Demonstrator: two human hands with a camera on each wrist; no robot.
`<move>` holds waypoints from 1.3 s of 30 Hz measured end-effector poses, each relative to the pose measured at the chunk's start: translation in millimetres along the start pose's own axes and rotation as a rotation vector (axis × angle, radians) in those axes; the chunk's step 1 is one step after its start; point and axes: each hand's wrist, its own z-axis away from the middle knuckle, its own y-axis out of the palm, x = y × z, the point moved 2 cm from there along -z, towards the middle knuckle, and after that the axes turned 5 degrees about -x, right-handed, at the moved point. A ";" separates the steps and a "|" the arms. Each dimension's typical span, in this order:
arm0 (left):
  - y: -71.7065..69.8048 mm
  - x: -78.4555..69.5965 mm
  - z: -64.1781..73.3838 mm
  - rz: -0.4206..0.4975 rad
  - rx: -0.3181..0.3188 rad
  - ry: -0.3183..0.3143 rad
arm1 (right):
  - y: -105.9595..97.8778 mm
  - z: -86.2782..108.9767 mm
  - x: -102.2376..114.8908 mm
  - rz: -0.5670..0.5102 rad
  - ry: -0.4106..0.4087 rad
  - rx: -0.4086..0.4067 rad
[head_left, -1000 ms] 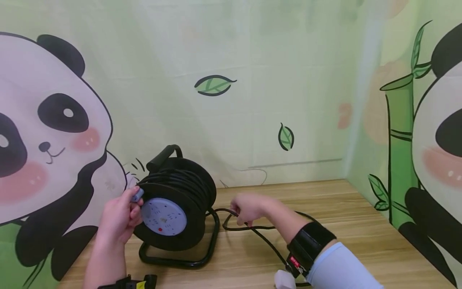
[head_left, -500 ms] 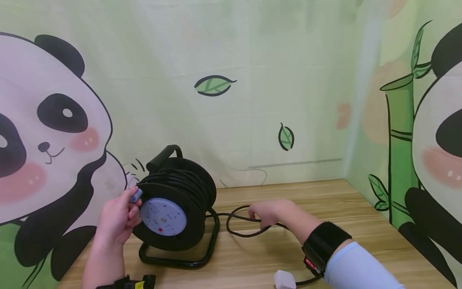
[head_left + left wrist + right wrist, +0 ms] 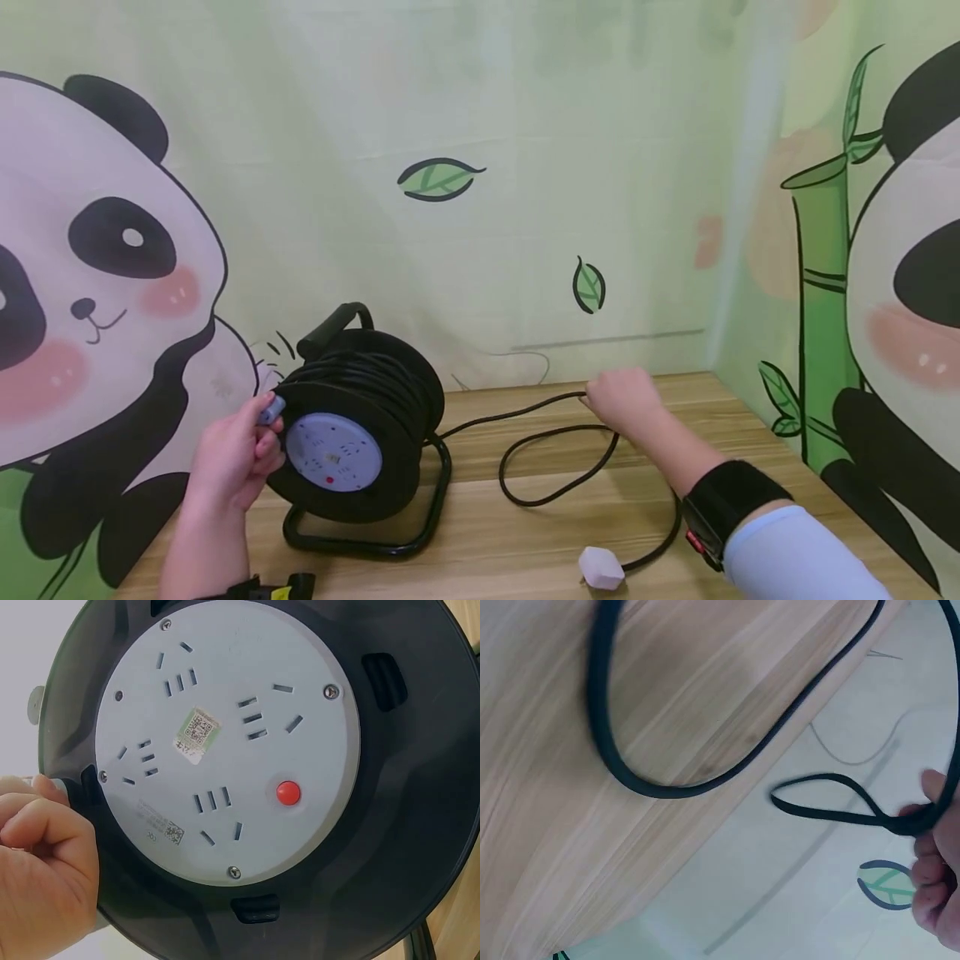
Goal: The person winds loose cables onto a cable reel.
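Note:
A black cable reel [image 3: 401,471] stands on its tubular frame, with black cable wound round its drum. A pale blue-grey socket panel [image 3: 217,667] with a red button faces me in the left wrist view. At the reel's left rim, my left hand [image 3: 234,458] grips a small blue knob [image 3: 272,409] between thumb and fingers. To the right, my right hand [image 3: 622,400] holds the loose cable [image 3: 667,792] in curled fingers, lifted near the back of the table. One strand runs from it to the reel; another hangs in a loop. A white plug [image 3: 602,568] lies at the front.
The wooden table [image 3: 480,533] meets a printed backdrop [image 3: 480,275] with pandas, leaves and bamboo behind it and at the right. A black carrying handle [image 3: 330,331] rises on top of the reel. Straps with cameras circle both wrists.
My right hand has moved right and back along the cable, pulling the strand to the reel straighter and shifting the loop right. The left hand keeps its grip on the knob.

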 end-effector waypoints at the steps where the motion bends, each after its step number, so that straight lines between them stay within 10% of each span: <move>1: -0.8 -0.1 0.1 0.000 -0.004 -0.003 | -1.7 -0.5 -0.9 -0.011 0.016 -0.019; 15: 0.2 -0.9 1.1 0.014 0.024 0.019 | -6.7 -4.7 -9.7 -0.052 0.217 -0.084; 29: -1.9 -1.3 1.6 0.008 0.005 0.009 | -3.8 -9.9 -33.0 -0.776 0.358 -0.143; 35: 0.8 -2.2 2.3 0.010 0.016 0.016 | -4.9 -3.0 -44.3 -1.206 0.416 0.005; 39: 1.4 -1.8 2.7 0.010 0.024 0.022 | -14.6 0.6 -56.0 -1.163 0.341 0.016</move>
